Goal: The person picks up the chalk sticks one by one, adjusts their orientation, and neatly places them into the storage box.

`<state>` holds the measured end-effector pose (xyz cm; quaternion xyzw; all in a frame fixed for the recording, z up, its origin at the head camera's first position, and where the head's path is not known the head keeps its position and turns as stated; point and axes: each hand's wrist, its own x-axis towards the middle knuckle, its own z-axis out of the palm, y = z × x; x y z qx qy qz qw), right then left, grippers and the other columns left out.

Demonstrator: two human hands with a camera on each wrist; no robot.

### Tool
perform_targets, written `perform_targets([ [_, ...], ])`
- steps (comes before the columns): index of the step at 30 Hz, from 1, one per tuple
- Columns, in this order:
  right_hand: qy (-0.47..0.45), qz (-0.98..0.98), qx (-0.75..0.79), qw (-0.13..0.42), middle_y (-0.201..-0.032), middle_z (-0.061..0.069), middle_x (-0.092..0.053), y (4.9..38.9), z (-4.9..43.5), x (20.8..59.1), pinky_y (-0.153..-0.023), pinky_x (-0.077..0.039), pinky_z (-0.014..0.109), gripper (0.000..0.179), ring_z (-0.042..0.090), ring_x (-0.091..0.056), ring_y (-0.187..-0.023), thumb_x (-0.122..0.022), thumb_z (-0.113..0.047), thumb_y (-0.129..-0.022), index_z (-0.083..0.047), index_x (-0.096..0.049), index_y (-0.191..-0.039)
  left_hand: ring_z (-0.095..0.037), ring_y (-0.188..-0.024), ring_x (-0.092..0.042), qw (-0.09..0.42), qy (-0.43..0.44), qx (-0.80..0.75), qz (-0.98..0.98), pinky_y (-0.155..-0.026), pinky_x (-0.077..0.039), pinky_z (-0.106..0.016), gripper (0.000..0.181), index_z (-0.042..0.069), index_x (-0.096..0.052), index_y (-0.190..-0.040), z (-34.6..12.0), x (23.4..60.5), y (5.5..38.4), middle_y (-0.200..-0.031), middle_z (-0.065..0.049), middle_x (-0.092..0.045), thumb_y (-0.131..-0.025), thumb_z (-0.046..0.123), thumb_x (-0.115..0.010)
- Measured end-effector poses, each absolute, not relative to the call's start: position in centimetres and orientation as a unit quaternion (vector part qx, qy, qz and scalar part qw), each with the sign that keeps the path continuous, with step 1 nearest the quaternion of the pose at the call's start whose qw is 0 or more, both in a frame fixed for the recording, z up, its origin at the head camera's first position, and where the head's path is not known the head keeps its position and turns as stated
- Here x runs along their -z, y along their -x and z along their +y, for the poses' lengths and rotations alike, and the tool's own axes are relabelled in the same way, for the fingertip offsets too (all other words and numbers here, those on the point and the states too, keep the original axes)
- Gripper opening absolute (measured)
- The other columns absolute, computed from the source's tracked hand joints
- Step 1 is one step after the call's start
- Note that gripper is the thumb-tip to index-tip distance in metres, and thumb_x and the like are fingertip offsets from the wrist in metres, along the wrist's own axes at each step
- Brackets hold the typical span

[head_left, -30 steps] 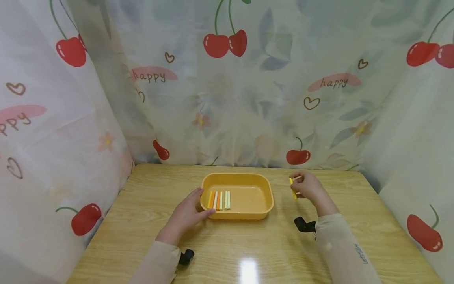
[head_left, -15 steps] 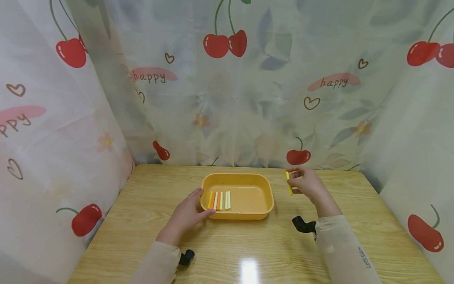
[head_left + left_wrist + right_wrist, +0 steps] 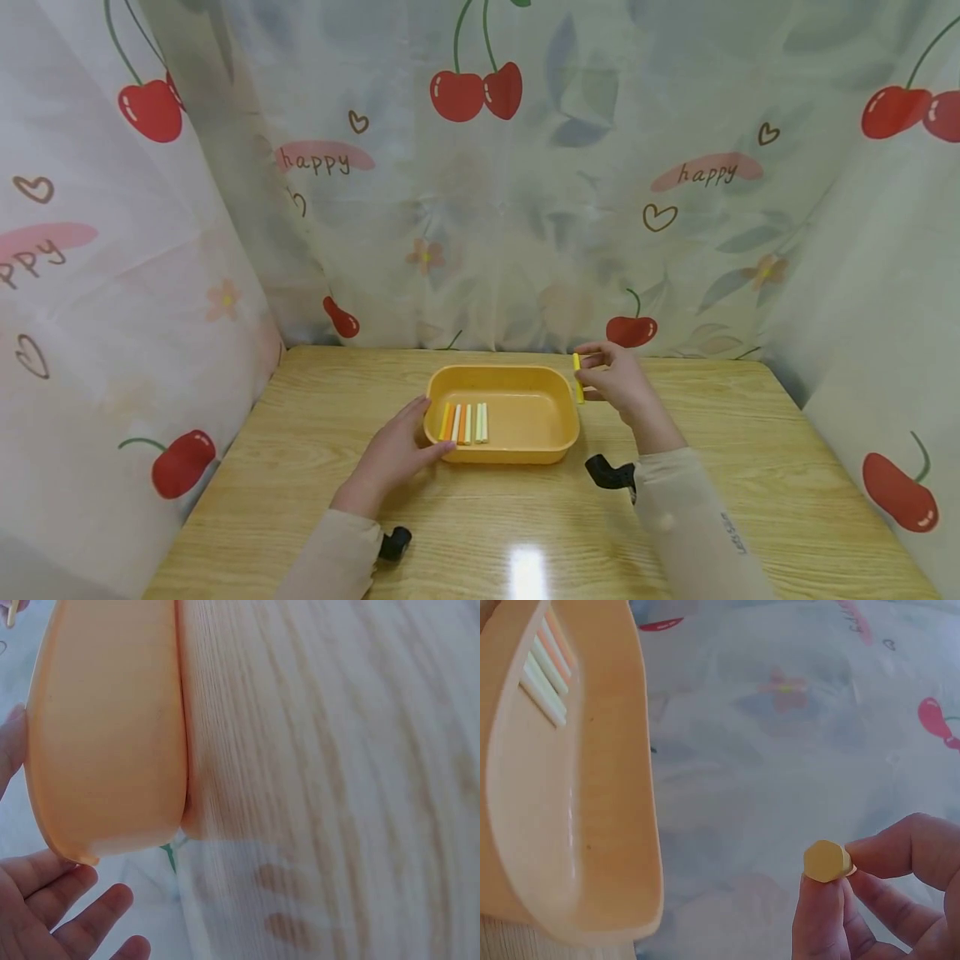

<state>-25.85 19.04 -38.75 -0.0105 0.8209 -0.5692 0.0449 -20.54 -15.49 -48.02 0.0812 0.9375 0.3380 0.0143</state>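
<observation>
In the head view, a yellow-orange plastic tray (image 3: pixel 525 457) stands on the table. My left hand (image 3: pixel 393 448) holds its near left corner, the thumb at the front rim and the index finger at the left end. The left wrist view has the other fingers (image 3: pixel 97 919) spread apart off the tray. My right hand (image 3: pixel 617 379) pinches a yellow chalk stick (image 3: pixel 578 379) near upright by the tray's right end. Its six-sided tip faces the right wrist camera. Several white, orange and yellow chalk sticks (image 3: pixel 462 424) lie side by side in the tray's left part.
The wooden table (image 3: pixel 465 533) reaches back to a cherry-printed curtain (image 3: pixel 495 250), which also hangs at both sides. Black wrist camera mounts (image 3: pixel 609 473) stick out from the sleeves.
My right hand has moved left with the yellow chalk stick and risen a little, from well right of the tray to its right end. The left hand and the tray keep their place.
</observation>
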Motion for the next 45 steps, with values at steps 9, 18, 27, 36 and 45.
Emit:
perform_targets([
  [9,0.002,0.8,0.599,0.049,-0.107,0.014,-0.054,26.2,15.9,40.3,-0.075,-0.062,0.041,0.038,0.023,-0.061,-0.085,-0.065,0.003,-0.092,0.0,-0.058,-0.13,-0.034,-0.147,-0.031,0.015,-0.083,-0.334,0.939,-0.118,-0.028,-0.052,0.093,0.007,-0.035,-0.156,-15.6,48.0,20.6,-0.162,-0.008,-0.03,-0.086,0.053,-0.074],
  [18,-0.016,0.778,0.623,0.075,-0.104,0.015,-0.055,27.0,12.7,42.2,-0.075,-0.062,0.043,0.038,0.022,-0.062,-0.082,-0.067,0.002,-0.091,-0.002,-0.06,-0.128,-0.033,-0.147,-0.031,0.012,-0.088,-0.335,0.938,-0.118,-0.028,-0.051,0.093,0.006,-0.035,-0.156,-15.6,48.2,20.6,-0.162,-0.009,-0.03,-0.086,0.052,-0.075],
  [27,-0.024,0.77,0.628,0.105,-0.099,0.013,-0.06,27.7,10.2,44.6,-0.06,-0.059,0.032,0.039,0.019,-0.061,-0.072,-0.065,0.003,-0.089,0.0,-0.059,-0.128,-0.034,-0.147,-0.031,0.012,-0.089,-0.334,0.938,-0.118,-0.028,-0.051,0.093,0.005,-0.035,-0.156,-15.5,48.2,20.8,-0.162,-0.01,-0.03,-0.086,0.052,-0.075],
  [36,-0.062,0.786,0.603,0.117,-0.083,0.009,-0.06,28.4,8.4,47.2,-0.057,-0.059,0.034,0.036,0.019,-0.059,-0.066,-0.065,0.005,-0.083,0.0,-0.062,-0.119,-0.034,-0.146,-0.032,0.013,-0.083,-0.333,0.939,-0.117,-0.029,-0.051,0.093,0.006,-0.036,-0.155,-15.5,48.2,20.7,-0.162,-0.01,-0.031,-0.085,0.053,-0.075],
  [45,-0.069,0.793,0.59,0.134,-0.06,0.003,-0.047,28.5,7.9,48.4,-0.047,-0.048,0.026,0.035,0.014,-0.047,-0.05,-0.064,0.008,-0.082,0.003,-0.061,-0.116,-0.033,-0.147,-0.031,0.014,-0.085,-0.331,0.94,-0.118,-0.028,-0.051,0.092,0.005,-0.035,-0.155,-15.5,48.1,20.7,-0.162,-0.01,-0.031,-0.086,0.052,-0.075],
])
